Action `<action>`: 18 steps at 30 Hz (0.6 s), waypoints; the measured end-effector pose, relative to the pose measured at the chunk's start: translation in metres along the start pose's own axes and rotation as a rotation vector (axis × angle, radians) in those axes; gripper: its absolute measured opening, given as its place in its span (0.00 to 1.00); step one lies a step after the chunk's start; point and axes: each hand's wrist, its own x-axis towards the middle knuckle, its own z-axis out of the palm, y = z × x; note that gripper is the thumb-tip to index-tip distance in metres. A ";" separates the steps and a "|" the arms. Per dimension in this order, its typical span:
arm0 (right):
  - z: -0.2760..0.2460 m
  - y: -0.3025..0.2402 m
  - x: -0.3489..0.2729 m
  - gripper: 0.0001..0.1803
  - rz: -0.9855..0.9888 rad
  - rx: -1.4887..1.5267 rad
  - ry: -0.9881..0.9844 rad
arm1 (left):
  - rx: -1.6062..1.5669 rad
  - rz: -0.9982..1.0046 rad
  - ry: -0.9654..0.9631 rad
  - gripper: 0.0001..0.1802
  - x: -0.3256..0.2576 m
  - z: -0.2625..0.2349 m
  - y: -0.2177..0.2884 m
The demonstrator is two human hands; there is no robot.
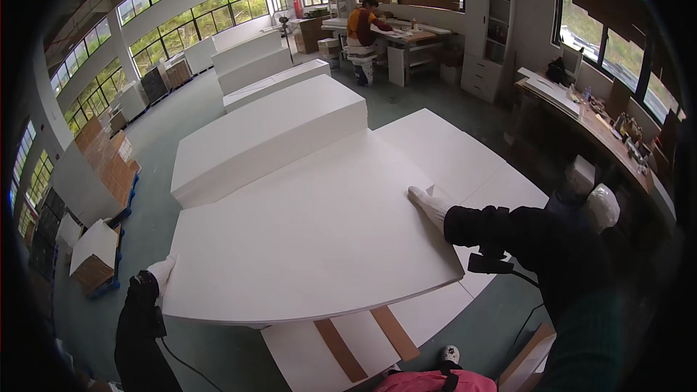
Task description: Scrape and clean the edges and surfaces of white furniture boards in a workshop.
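A large white board (pixel 305 247) lies in front of me, its near edge jutting out over lower white panels. At its left edge is my left hand (pixel 162 273) in a white glove, closed on the edge with its fingers partly hidden. My right hand (pixel 431 207), also gloved in white, grips the board's right edge, the fingers beyond it mostly out of sight. Below the near edge, two brown strips (pixel 341 350) lie on a white panel (pixel 298 356). A further white panel (pixel 465 152) extends on the right, partly covered by the board.
Behind the board rises a thick stack of white boards (pixel 268 138), with more stacks (pixel 250 58) farther back. A person (pixel 361 29) bends over a far workbench (pixel 417 35). Along the right wall runs a cluttered bench (pixel 595 123). Pallets with panels (pixel 98 254) stand at left.
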 end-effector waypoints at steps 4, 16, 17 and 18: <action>-0.050 -0.010 -0.017 0.32 0.042 0.045 -0.188 | 0.009 0.054 -0.124 0.31 -0.064 0.056 -0.016; -0.113 0.160 -0.065 0.30 -0.117 0.707 -0.049 | -0.546 0.187 0.334 0.37 -0.236 0.258 -0.121; -0.119 0.190 -0.071 0.30 -0.112 0.719 -0.024 | -0.503 0.209 0.361 0.37 -0.241 0.278 -0.115; -0.129 0.220 -0.076 0.31 -0.140 0.796 0.082 | -0.467 0.234 0.377 0.37 -0.243 0.298 -0.109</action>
